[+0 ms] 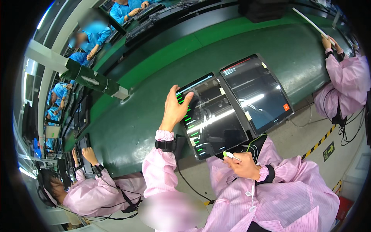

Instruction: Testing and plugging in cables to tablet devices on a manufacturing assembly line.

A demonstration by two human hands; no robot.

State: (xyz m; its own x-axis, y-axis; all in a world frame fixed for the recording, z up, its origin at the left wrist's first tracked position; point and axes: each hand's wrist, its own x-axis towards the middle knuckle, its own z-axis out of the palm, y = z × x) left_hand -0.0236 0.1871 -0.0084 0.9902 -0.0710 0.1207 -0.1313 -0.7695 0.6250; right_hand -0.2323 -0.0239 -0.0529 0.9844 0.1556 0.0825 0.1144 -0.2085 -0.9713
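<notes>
Two black tablets lie side by side on the green bench. My left hand [176, 109] is at the upper left edge of the left tablet [218, 129], thumb over the glass and fingers along the rim. Lines of green text run down that tablet's lit screen. Below its lower edge, my right hand [245, 167] pinches a white plug with a green tip [230, 155]. A white cord with earbuds [248, 193] hangs beneath that hand. The right tablet [258, 101] shows a dark screen with small text and an orange square; neither hand touches it.
A green-wrapped post [92, 80] rises from the bench [150, 83]. At the left, a person in pink [98, 193] handles a device; another [344, 77] at the right holds a white stick. People in blue work across the bench. A cable [189, 179] hangs below the bench edge.
</notes>
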